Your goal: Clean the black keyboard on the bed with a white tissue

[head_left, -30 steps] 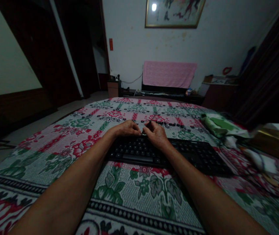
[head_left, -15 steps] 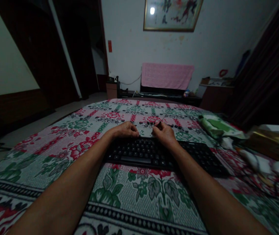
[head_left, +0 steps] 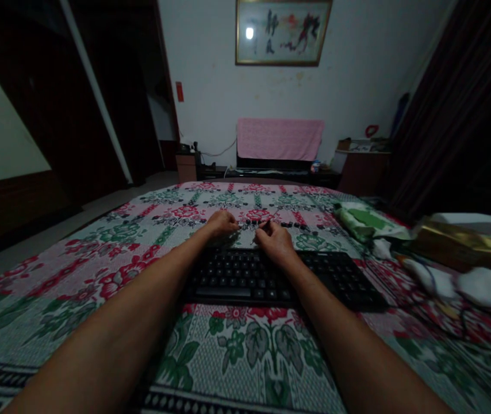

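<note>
A black keyboard [head_left: 245,276] lies on a floral bedspread [head_left: 99,270] in front of me. Both my forearms reach over it. My left hand [head_left: 222,223] rests at the keyboard's far edge with its fingers curled down onto the cloth. My right hand [head_left: 275,240] sits beside it, fingers pinched around a thin dark tool I cannot name, its tip pointing left toward my left hand. A row of small dark loose keycaps [head_left: 291,224] lies on the bedspread just beyond the hands.
A green-and-white folded cloth [head_left: 366,221] and a gold box [head_left: 461,244] lie on the right of the bed, with white bundles [head_left: 482,287] nearer. Beyond the bed stand a pink-draped stand [head_left: 279,139], a small cabinet [head_left: 187,167] and a framed picture [head_left: 283,31].
The view has tilted and swung, so the room sits lower and further left. Both hands have crept a little further toward the keyboard's far edge; the right hand keeps its pinch.
</note>
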A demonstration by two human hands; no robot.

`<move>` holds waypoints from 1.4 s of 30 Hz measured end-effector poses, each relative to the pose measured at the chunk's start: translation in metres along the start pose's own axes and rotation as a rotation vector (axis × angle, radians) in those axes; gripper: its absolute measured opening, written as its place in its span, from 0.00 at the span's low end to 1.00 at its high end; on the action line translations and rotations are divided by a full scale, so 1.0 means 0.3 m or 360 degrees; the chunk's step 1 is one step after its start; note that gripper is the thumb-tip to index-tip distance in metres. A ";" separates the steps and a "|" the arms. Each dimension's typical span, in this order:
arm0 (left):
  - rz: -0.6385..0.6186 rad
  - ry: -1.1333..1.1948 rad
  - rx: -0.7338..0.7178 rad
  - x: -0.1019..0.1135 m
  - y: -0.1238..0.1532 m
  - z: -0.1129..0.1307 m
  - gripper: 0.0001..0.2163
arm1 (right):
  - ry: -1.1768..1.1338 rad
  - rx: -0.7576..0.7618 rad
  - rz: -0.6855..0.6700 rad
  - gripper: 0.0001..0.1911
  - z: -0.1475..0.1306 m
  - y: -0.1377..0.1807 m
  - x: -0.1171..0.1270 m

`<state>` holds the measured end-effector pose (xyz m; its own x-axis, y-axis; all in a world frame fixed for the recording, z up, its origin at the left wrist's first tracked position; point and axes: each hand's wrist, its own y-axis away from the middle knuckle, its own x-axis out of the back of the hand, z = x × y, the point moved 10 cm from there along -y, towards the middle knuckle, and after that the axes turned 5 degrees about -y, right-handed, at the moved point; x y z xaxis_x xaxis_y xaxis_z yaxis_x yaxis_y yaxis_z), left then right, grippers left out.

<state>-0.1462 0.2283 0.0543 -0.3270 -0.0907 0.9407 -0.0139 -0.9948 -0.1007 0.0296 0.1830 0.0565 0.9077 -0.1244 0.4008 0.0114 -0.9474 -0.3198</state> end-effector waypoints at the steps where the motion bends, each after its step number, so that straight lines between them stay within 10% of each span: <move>1: 0.0049 0.0001 0.0047 0.001 -0.014 -0.005 0.10 | -0.0010 -0.0002 -0.0005 0.06 0.000 0.001 -0.001; 13: 0.0138 0.0227 0.0450 -0.063 -0.074 -0.031 0.11 | 0.0013 0.0051 -0.0008 0.06 0.014 -0.010 -0.013; 42: 0.0024 0.0343 0.0346 -0.061 -0.095 -0.025 0.13 | -0.0050 0.0097 -0.0044 0.05 0.005 -0.006 -0.018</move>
<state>-0.1467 0.2587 0.0375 -0.5189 -0.1171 0.8468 0.1877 -0.9820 -0.0207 0.0254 0.1856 0.0536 0.9194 -0.0884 0.3832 0.0611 -0.9305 -0.3611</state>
